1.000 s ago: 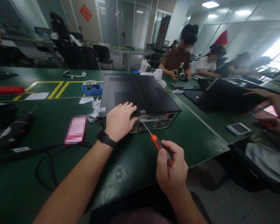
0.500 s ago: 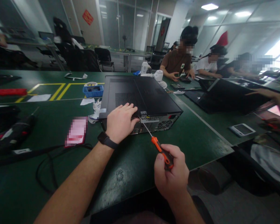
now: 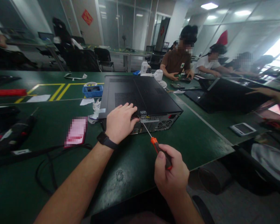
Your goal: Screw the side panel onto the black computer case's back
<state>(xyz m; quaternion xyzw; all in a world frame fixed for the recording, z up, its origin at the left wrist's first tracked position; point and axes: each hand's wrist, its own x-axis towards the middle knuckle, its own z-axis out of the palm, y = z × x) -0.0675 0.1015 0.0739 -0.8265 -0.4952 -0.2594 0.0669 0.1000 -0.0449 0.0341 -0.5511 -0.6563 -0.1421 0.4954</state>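
Observation:
A black desktop computer case (image 3: 149,93) lies flat on the green table, its rear panel with fan grille and ports turned toward me. My left hand (image 3: 122,119) rests on the case's top near the rear edge, fingers stretched out, thumb down at the edge. In my right hand (image 3: 171,169) is a screwdriver (image 3: 155,142) with an orange and dark handle, my fingers wrapped round it. Its thin shaft slants up and left to the rear edge, where the tip meets the case beside my left thumb. Whether a screw sits at the tip is too small to tell.
To the left are a pink-screened phone (image 3: 76,132), black cables (image 3: 46,155), crumpled white material (image 3: 95,112) and a blue bin (image 3: 92,91). A white device (image 3: 244,129) lies at the right. Co-workers sit beyond and at the right, one hand (image 3: 263,92) near a dark panel.
The screwdriver handle has turned in my right hand, its orange side now mostly out of sight, and my fingers have shifted slightly. My left hand and the case stay in place.

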